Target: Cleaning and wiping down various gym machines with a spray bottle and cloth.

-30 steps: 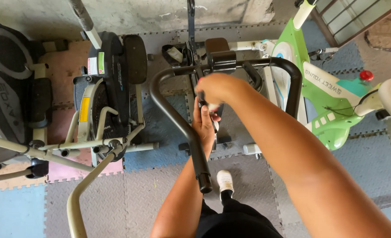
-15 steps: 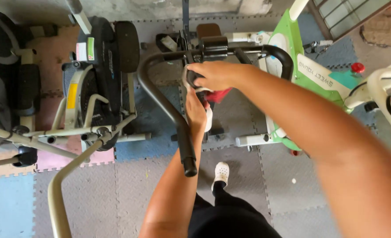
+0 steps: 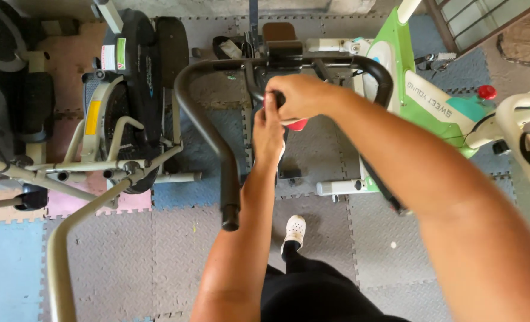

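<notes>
Both hands' fingers closed around a red knob point(image 3: 296, 124) at the middle of the black handlebar point(image 3: 217, 143); right hand point(image 3: 298, 95) on top, left hand point(image 3: 268, 134) beneath. Turning it well likely meant bracing steadily. A green exercise bike point(image 3: 420, 95) stood right of the handlebar.

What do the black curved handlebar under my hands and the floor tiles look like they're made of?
Black curved handlebar: likely metal tube under a matte foam or rubber sleeve; it shows no shine and has a capped end. Interlocking grey floor tiles: probably soft foam, with jigsaw edges and a ribbed surface.
</notes>
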